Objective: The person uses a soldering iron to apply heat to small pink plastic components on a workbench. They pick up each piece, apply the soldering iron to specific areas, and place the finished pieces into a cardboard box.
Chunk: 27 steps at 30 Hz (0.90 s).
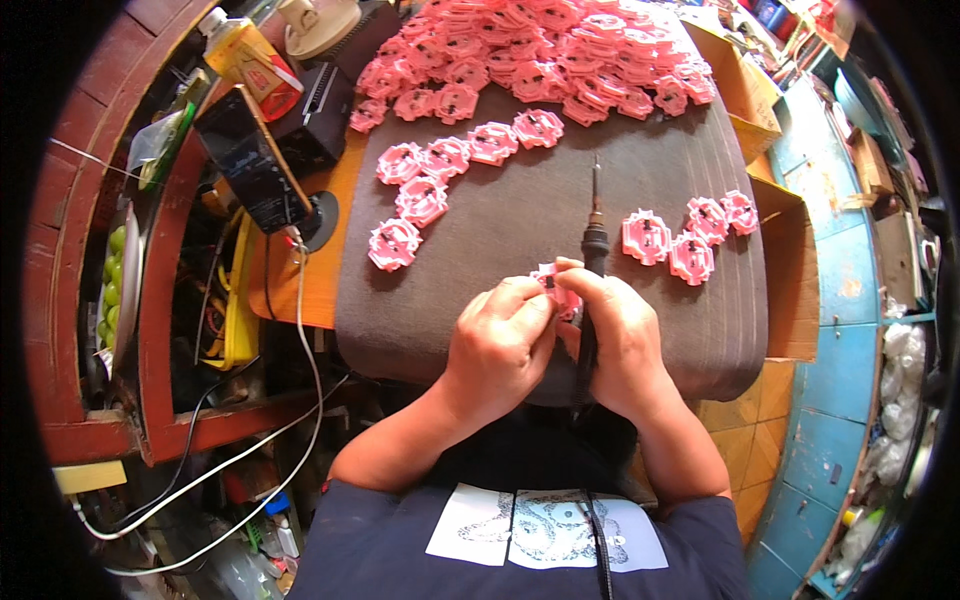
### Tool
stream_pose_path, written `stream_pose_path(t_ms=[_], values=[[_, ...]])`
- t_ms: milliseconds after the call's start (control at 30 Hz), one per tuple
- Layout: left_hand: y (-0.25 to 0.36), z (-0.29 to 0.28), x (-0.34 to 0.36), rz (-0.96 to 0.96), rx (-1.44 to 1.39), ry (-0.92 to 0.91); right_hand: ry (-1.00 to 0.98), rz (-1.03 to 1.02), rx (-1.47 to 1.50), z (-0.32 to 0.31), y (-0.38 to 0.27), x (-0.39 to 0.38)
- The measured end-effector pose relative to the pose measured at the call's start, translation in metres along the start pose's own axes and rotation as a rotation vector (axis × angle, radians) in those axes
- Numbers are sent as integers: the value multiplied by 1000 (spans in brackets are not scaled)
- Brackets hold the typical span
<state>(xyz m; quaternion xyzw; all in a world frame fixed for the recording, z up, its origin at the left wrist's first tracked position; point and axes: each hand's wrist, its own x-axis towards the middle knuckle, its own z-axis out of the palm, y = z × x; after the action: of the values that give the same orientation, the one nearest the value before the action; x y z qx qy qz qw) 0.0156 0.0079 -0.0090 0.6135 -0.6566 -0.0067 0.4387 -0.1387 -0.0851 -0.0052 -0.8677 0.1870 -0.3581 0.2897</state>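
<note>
Tabletop: matte brown, rounded corners. Heap: pink notched plastic pieces. Left hand, right hand: fingers pinched. Soldering iron: slender metal tip, in right hand. Held piece: pink, between both hands' fingertips.

Pink plastic part, dark bit on it, partly hidden from me between left hand and right hand. Soldering iron in right hand: black grip, slim metal tip pointing out over bench.
</note>
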Motion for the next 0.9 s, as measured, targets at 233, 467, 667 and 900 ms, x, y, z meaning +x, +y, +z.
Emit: stream_pose_path(t_ms=[233, 467, 667, 900], values=[[-29, -53, -7, -141, 99, 248, -2, 12, -34, -1, -1, -2], [-75, -90, -23, -250, 366, 97, 142, 115, -217, -11, 18, 4], [-44, -59, -20, -21, 179, 0, 243, 7, -154, -9, 0, -24], [-20, -39, -7, 121, 59, -155, 70, -247, -86, 18, -12, -12]])
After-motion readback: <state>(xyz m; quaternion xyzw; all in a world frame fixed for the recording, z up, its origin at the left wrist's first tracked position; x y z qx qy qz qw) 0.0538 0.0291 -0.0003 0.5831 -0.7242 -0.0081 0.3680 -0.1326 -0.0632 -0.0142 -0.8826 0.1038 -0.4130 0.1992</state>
